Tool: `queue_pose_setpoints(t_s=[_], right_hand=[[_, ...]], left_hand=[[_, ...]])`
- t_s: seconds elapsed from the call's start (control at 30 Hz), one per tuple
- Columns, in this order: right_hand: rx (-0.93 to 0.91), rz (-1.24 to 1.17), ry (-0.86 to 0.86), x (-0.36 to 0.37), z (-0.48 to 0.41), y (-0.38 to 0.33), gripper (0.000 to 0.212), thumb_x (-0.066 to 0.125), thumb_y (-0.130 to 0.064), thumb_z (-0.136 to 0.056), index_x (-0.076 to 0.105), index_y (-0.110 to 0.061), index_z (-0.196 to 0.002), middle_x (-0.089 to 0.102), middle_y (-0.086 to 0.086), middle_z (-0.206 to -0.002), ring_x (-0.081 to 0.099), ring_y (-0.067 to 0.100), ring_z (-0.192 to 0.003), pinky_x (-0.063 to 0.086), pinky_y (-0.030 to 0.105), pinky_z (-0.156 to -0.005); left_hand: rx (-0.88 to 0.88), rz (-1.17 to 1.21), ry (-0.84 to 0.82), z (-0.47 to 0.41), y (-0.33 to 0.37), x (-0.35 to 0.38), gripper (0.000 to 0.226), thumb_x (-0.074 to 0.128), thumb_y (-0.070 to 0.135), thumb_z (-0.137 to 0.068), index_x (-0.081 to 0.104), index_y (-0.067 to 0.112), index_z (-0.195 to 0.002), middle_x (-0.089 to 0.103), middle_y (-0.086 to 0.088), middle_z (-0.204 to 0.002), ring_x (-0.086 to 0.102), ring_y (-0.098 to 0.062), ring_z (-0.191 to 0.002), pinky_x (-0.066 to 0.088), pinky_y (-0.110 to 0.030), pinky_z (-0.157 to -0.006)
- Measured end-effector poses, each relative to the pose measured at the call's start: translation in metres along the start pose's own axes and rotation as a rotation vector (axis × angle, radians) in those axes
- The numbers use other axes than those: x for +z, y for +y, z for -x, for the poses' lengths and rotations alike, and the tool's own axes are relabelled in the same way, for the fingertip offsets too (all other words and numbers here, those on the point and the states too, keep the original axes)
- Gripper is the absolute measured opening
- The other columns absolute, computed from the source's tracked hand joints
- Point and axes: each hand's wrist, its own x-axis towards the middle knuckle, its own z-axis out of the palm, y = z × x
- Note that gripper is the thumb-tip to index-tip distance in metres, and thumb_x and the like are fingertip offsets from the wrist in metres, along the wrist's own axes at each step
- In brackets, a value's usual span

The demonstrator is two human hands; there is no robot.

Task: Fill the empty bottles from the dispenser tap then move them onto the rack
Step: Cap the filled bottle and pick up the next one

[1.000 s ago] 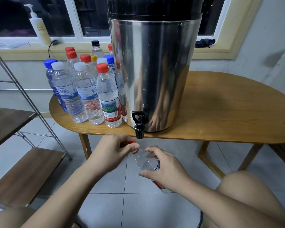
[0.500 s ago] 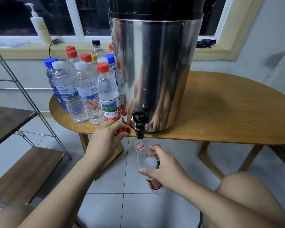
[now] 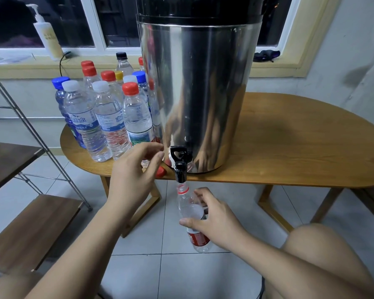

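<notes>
A big steel dispenser [image 3: 203, 93] stands on the wooden table [image 3: 289, 143], its black tap [image 3: 179, 165] hanging over the front edge. My right hand [image 3: 212, 219] grips an uncapped clear bottle [image 3: 192, 214] with a red label, its mouth just under the tap spout. A red cap [image 3: 160, 171] lies on the table edge left of the tap. My left hand [image 3: 136, 169] hovers beside the tap with loosely bent fingers, holding nothing. Several capped bottles [image 3: 108, 117] stand grouped left of the dispenser.
A metal rack with wooden shelves [image 3: 30, 223] stands at the left. A pump bottle [image 3: 48, 37] and a dark object [image 3: 266, 55] sit on the windowsill. My knee [image 3: 320, 251] is at the lower right. Tiled floor lies below the table.
My left hand took the red cap off the bottle, set it on the table edge and now rises toward the tap. My right hand raised the bottle's mouth under the spout.
</notes>
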Motion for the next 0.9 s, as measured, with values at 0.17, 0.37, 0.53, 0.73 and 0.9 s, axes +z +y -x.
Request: queue_pose_setpoints(t_s=[0.17, 0.37, 0.53, 0.73, 0.9], right_hand=[[0.008, -0.023, -0.012, 0.003, -0.004, 0.000, 0.078, 0.092, -0.064, -0.070, 0.050, -0.048, -0.134, 0.068, -0.019, -0.129, 0.064, -0.001, -0.118, 0.057, 0.033, -0.103], [0.026, -0.036, -0.023, 0.006, -0.005, -0.001, 0.080, 0.093, -0.060, -0.070, 0.049, -0.048, -0.136, 0.068, -0.018, -0.130, 0.064, 0.000, -0.116, 0.056, 0.027, -0.100], [0.047, -0.048, -0.045, 0.006, -0.005, -0.002, 0.081, 0.093, -0.058, -0.071, 0.048, -0.047, -0.137, 0.067, -0.018, -0.131, 0.065, 0.001, -0.115, 0.056, 0.026, -0.096], [0.060, -0.039, -0.058, 0.007, -0.004, -0.001, 0.082, 0.093, -0.056, -0.072, 0.048, -0.045, -0.139, 0.066, -0.017, -0.130, 0.065, 0.004, -0.116, 0.057, 0.028, -0.096], [0.063, -0.041, -0.065, 0.007, -0.005, -0.001, 0.080, 0.093, -0.056, -0.071, 0.047, -0.046, -0.136, 0.065, -0.017, -0.128, 0.066, 0.006, -0.115, 0.061, 0.036, -0.098]], left_hand=[[-0.042, 0.302, -0.036, 0.000, 0.033, -0.007, 0.019, 0.062, 0.019, -0.110, 0.076, 0.024, -0.120, 0.075, 0.014, -0.095, 0.068, -0.008, -0.082, 0.045, -0.009, -0.071], [0.098, 0.283, -0.128, -0.002, 0.035, -0.012, 0.022, 0.079, 0.019, -0.099, 0.077, 0.026, -0.120, 0.074, 0.011, -0.100, 0.068, -0.020, -0.090, 0.054, -0.033, -0.080], [0.132, 0.254, -0.143, -0.003, 0.038, -0.015, 0.023, 0.081, 0.012, -0.096, 0.071, 0.029, -0.107, 0.072, 0.008, -0.094, 0.063, -0.012, -0.081, 0.048, -0.022, -0.074], [0.162, 0.200, -0.116, -0.002, 0.040, -0.017, 0.016, 0.084, 0.008, -0.092, 0.072, 0.018, -0.098, 0.071, 0.010, -0.092, 0.063, -0.004, -0.082, 0.043, -0.013, -0.075], [0.232, 0.149, -0.075, 0.002, 0.040, -0.017, 0.015, 0.086, 0.008, -0.092, 0.071, 0.013, -0.094, 0.070, 0.004, -0.089, 0.064, -0.007, -0.084, 0.050, -0.023, -0.074]])
